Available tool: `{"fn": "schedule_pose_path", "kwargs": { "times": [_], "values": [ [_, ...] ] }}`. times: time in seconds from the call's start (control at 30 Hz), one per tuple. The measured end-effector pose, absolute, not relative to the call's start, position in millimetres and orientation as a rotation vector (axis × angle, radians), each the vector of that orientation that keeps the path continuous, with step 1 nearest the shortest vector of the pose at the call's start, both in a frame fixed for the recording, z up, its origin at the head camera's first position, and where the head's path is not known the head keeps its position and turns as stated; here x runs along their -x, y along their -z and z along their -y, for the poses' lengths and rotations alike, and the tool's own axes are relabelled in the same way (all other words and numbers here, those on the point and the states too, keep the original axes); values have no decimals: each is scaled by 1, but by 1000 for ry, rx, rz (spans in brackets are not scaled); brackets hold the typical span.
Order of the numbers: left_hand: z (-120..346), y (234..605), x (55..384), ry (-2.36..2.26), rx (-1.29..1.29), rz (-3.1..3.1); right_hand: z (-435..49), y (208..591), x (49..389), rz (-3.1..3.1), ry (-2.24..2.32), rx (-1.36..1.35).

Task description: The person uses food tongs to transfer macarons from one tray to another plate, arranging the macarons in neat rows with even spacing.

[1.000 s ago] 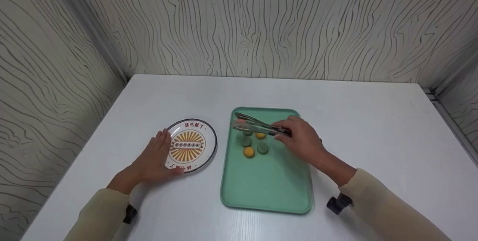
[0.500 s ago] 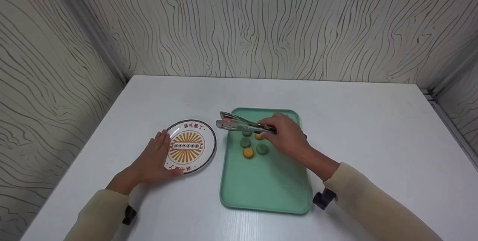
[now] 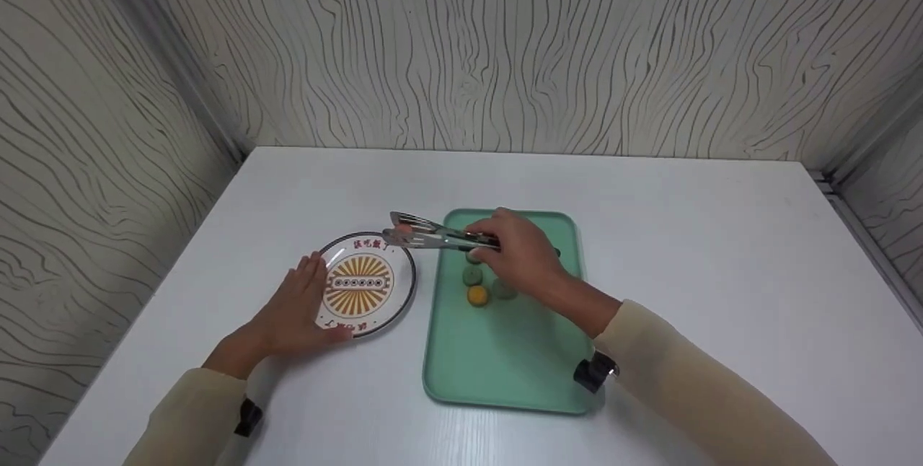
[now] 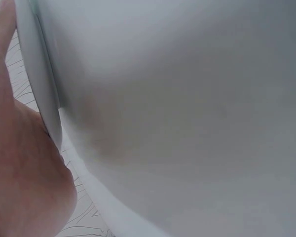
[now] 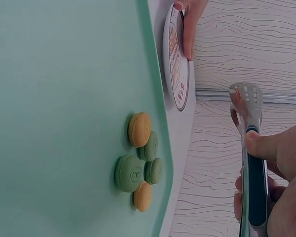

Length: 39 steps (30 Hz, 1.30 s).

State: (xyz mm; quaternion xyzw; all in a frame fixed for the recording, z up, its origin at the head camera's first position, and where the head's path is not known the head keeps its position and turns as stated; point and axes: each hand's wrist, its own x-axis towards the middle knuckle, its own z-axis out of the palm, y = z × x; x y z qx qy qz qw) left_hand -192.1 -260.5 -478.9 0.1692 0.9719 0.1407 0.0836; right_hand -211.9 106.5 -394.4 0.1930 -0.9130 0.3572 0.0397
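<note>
In the head view my right hand grips metal tongs with dark handle grips. A small pinkish-orange macaron sits between the tong heads, above the far right rim of a white plate. The plate bears a yellow sunburst print and red lettering. My left hand rests against the plate's left side, fingers straight and thumb along the near rim. Several macarons lie on a green tray; the right wrist view shows orange ones and green ones clustered there.
Plate and tray stand side by side on a white table, a narrow strip of tabletop between them. Behind and to the left rise panels with a wood-grain pattern. The tray has a low raised rim.
My right hand has moved left with the tongs and the pinkish-orange macaron, from over the tray to the plate's far right rim. My left hand has stayed at the plate.
</note>
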Motion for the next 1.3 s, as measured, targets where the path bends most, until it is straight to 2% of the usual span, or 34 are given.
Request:
{"fn": "schedule_pose_path", "kwargs": {
  "times": [0.77,1.3],
  "values": [
    [263,475,187,-470,-511,-2888,-49,391,219,2880,-1005,-603],
    [262,475,188,-437,-521,-2901,-23,403,230,2948,-1024,-531]
  ]
}}
